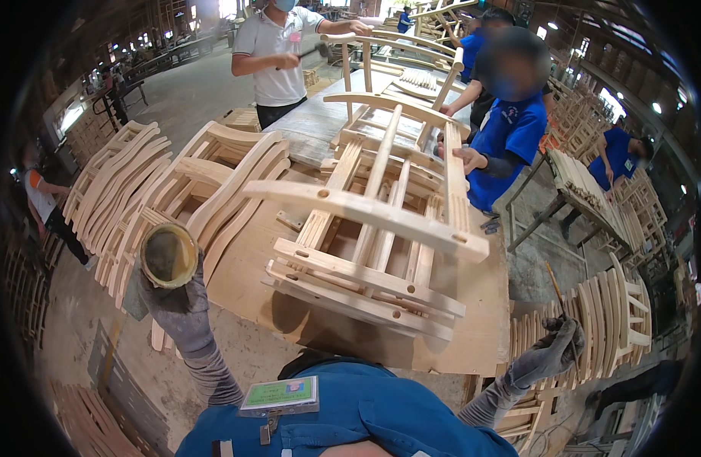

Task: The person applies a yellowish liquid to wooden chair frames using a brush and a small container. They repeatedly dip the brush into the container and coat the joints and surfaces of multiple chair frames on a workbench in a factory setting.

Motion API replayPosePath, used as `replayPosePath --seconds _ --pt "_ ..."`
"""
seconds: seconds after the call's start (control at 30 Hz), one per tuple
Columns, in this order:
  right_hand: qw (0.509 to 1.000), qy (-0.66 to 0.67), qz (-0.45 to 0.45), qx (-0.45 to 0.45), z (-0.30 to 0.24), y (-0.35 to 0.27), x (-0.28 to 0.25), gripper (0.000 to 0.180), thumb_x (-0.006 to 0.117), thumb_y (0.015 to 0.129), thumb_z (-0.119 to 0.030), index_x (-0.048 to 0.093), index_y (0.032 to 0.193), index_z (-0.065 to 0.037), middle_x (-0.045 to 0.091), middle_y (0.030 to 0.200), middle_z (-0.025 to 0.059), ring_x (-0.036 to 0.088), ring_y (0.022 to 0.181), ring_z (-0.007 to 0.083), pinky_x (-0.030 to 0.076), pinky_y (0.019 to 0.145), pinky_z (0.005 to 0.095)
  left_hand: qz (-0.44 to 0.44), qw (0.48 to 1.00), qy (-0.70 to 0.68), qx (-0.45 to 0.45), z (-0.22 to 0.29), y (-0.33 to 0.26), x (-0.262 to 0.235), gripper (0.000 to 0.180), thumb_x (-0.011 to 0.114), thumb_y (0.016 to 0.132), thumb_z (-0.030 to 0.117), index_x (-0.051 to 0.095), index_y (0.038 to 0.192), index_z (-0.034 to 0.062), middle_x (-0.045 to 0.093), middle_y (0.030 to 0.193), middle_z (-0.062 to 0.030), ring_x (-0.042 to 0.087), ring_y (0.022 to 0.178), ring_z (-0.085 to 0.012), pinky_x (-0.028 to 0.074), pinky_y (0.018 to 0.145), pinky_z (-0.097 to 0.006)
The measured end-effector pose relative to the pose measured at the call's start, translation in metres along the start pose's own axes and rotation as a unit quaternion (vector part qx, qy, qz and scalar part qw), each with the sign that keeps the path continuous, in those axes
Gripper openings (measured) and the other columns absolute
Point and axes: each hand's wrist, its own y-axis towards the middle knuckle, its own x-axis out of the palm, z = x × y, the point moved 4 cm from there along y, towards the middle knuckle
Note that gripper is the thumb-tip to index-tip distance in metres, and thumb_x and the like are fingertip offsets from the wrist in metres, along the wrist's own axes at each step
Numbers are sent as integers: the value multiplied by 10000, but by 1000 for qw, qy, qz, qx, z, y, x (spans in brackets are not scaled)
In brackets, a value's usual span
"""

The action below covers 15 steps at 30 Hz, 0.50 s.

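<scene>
My left hand (pixel 172 301), in a grey glove, is closed around a round cup (pixel 169 284) with a yellowish, crusted rim and a dark inside. Its mouth faces up toward me. In my gloved right hand (pixel 550 356), off the right side of the table, a thin wooden stick (pixel 554 283) is gripped; its lower end passes down beyond my fingers. Between my hands a pale wooden chair-like frame (pixel 366 207) with curved rails and slats lies on the cardboard-covered table (pixel 484 320). Neither hand touches this frame. Several slotted rails (pixel 358 308) are stacked at its near end.
Curved wooden parts stand in stacks (pixel 229 183) on the left and in another stack (pixel 605 320) at the right. A co-worker in blue (pixel 503 145) holds the frame's far right side. Across the table, a person in white (pixel 278 53) handles a chair part and a dark tool.
</scene>
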Motion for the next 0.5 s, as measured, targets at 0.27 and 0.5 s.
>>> replayPosePath --seconds 0.27,0.5 --pt "999 36 -14 16 -1 -6 8 113 519 888 -82 548 822 4 559 695 59 526 602 96 456 563 219 48 979 -168 -107 -7 -3 -1 402 444 916 210 404 1281 48 421 1309 -135 438 1184 -318 379 993 -528" --pt "946 142 -263 127 11 -53 57 114 545 789 80 532 894 37 582 768 135 607 647 181 520 601 278 -27 965 -161 -203 -36 -46 54 483 490 898 289 380 1312 68 412 1327 -132 427 1200 -328 381 993 -507"
